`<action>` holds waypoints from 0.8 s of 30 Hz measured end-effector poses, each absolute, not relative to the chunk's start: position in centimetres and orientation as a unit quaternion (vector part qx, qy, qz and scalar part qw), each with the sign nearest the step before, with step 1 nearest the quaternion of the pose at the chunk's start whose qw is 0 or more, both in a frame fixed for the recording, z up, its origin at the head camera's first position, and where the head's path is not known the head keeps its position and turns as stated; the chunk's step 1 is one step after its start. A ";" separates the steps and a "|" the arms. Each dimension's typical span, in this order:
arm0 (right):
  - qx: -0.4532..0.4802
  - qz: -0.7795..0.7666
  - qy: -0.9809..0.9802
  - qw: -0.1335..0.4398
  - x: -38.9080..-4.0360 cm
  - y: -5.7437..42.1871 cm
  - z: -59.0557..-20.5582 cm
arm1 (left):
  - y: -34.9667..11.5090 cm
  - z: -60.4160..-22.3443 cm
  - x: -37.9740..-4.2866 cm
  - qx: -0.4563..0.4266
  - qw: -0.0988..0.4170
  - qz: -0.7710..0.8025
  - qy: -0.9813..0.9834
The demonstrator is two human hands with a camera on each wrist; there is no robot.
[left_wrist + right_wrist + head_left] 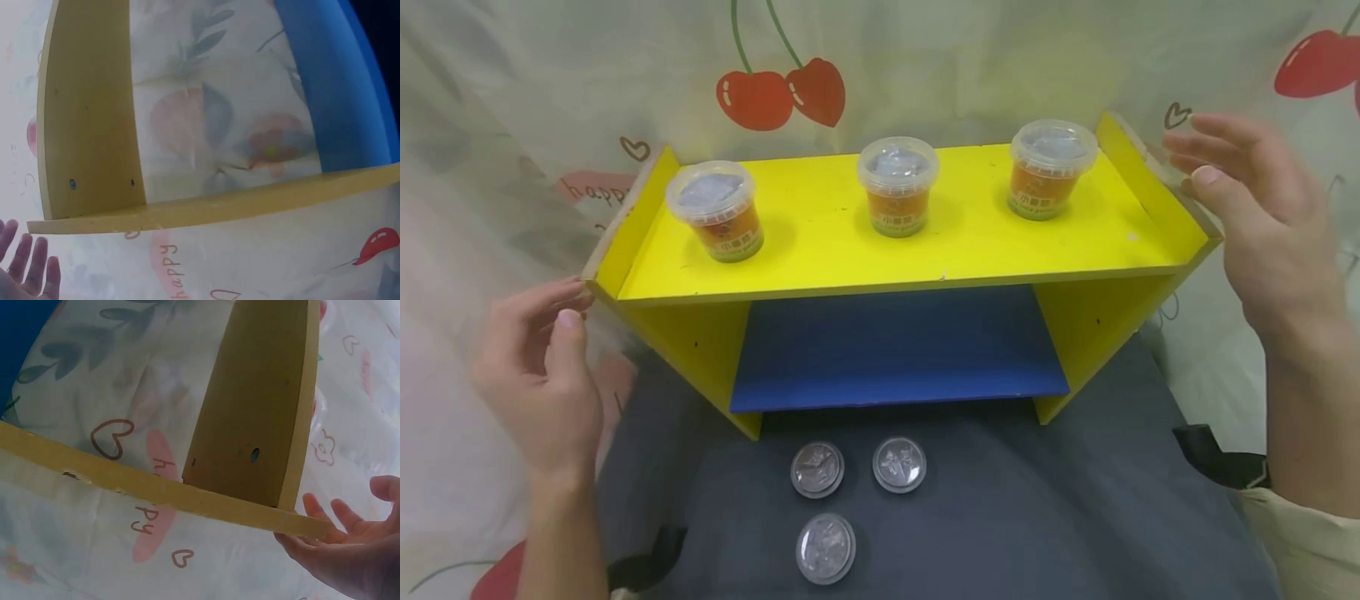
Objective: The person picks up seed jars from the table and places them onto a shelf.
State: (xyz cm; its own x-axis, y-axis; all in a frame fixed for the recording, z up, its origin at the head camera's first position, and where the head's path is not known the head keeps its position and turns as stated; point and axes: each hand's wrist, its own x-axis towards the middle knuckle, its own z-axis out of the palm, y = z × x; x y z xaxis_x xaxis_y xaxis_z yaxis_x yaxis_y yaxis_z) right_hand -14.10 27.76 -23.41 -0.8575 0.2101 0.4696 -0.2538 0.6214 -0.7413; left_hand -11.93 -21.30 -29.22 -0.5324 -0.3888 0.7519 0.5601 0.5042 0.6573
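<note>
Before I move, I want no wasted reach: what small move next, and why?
I'd probably lower the left hand toward the front tub on the dark cloth: neither it nor the right hand holds anything, and three other tubs stand on the yellow shelf top.

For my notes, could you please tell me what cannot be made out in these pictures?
Head: detail on nearest round container, blurred by glare.
Head: most space beneath blue board, hidden by it.
Left wrist: part of left hand, cut off by corner.
Right wrist: part of right hand, cut off by right edge.
</note>
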 end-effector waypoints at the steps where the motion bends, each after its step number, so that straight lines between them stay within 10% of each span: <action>1: 0.011 0.437 -0.859 0.267 -14.1 27.9 -23.6 | -21.2 -29.4 -11.7 -0.057 0.484 -0.488 -0.724; 24: 0.018 0.494 -0.844 0.210 -13.3 30.7 -27.7 | -20.9 -37.6 -9.6 -0.189 0.418 -0.445 -0.769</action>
